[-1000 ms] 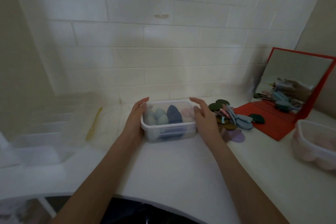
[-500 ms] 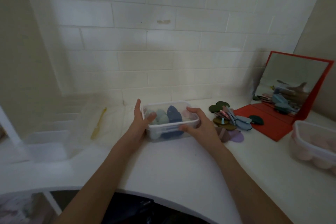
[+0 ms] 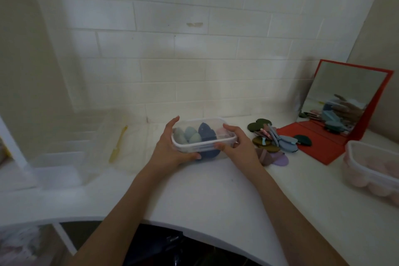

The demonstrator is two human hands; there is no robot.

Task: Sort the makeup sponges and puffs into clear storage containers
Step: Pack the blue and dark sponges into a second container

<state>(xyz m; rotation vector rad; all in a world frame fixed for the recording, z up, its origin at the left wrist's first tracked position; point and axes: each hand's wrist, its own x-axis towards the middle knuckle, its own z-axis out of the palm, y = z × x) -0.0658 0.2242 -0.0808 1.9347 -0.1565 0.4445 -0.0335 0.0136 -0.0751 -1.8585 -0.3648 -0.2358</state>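
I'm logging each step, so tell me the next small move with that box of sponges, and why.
Probably set the clear container aside to the left. Both the left hand and right hand grip it, it already holds sponges, and the loose puffs on its right remain unsorted.

clear glossy plastic container (image 3: 203,147), matt sponges (image 3: 195,136), smooth white table (image 3: 211,190)

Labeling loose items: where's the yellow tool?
In the head view, the yellow tool lies on the counter at left, near the wall, left of the left hand gripping the sponge box.
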